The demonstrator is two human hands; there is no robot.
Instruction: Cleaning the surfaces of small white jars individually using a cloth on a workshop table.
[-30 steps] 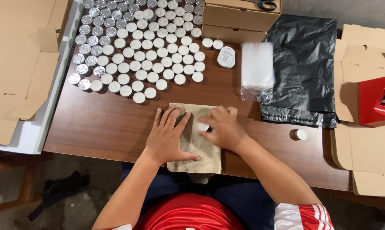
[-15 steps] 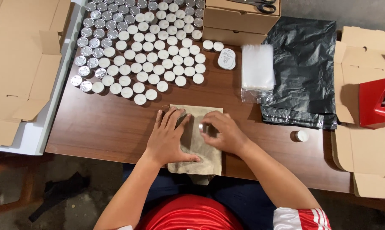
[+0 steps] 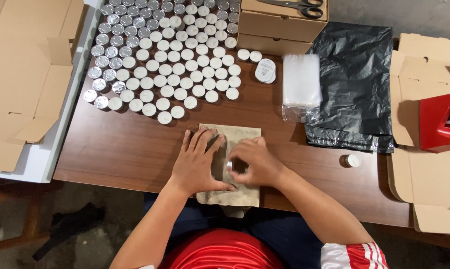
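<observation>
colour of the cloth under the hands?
Beige-tan cloth, slightly mottled; the head view shows it, on the brown table.

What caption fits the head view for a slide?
Left hand flat on a cloth, right hand gripping a small tin on it, beside rows of tealights.

The cloth (image 3: 245,137) under both hands is matt, coarse beige fabric, lying on a smooth, satin-finished brown wooden table (image 3: 130,149). The tealight candles (image 3: 167,55) show shiny silvery metal cups with matt white wax. The garbage bag (image 3: 357,79) is glossy, crinkled black plastic; the flattened boxes (image 3: 20,74) are matt brown cardboard.
</observation>
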